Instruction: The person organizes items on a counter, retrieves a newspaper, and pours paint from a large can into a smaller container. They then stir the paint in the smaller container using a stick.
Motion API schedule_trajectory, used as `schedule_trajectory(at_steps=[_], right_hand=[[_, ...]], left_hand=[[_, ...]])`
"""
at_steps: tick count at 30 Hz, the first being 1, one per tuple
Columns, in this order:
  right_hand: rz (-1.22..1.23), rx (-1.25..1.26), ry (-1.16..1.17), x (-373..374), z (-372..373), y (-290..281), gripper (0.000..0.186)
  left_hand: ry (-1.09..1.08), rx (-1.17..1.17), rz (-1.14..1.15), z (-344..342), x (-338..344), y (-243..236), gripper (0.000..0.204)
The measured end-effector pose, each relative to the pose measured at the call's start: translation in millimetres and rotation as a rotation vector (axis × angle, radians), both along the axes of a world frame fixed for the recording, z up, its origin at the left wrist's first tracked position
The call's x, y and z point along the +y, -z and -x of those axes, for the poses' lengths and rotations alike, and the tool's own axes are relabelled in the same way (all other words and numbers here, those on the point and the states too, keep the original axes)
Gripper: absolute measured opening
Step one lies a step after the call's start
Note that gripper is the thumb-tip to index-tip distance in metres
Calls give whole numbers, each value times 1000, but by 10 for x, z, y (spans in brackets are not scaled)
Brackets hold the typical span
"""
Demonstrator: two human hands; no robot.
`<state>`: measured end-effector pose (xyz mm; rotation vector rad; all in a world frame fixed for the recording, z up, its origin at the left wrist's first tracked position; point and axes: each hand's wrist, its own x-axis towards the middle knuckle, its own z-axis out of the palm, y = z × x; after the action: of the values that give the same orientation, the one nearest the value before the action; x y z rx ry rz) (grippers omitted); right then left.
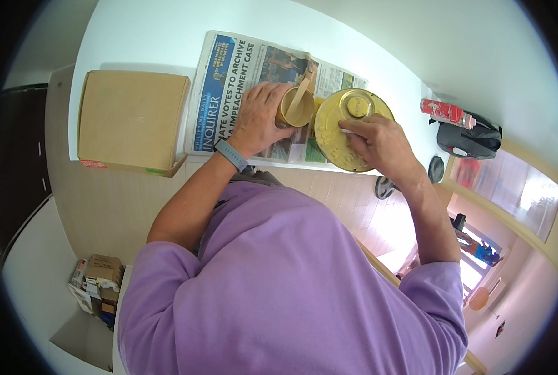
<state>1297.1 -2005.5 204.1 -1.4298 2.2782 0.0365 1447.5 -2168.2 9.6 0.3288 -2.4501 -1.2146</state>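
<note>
My left hand, with a grey watch on its wrist, is wrapped round a small brown cup at the middle of the table. Inside the cup leans a flat wooden stick, its upper end sticking out past the rim. To the right stands a large round yellow tin with a raised round cap on its top. My right hand is over the tin's top with its fingers curled and pinched near the cap. A small pale bit shows at the fingertips, too small to name.
A spread newspaper lies under the cup and tin on the white table. A closed cardboard box sits at the left. Far right are a red bottle and a dark grey bag. Boxes are piled lower left.
</note>
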Motion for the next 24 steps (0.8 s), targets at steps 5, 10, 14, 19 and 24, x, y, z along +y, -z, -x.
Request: schedule_trajectory(at_steps=[5, 10, 14, 19, 24], right_hand=[[-9, 13, -49, -156, -26, 31, 20], [-30, 32, -74, -249, -59, 87, 19], [-5, 52, -117, -264, -53, 148, 19], [-3, 61, -123, -259, -48, 170, 19], [38, 45, -120, -205, -66, 142, 19]], left_hand=[[5, -18, 2, -3, -82, 54, 92], [0, -43, -2, -11, -107, 116, 93], [7, -56, -4, -12, -123, 128, 93], [21, -51, -18, 8, -127, 151, 93], [16, -37, -30, -15, -87, 137, 91]])
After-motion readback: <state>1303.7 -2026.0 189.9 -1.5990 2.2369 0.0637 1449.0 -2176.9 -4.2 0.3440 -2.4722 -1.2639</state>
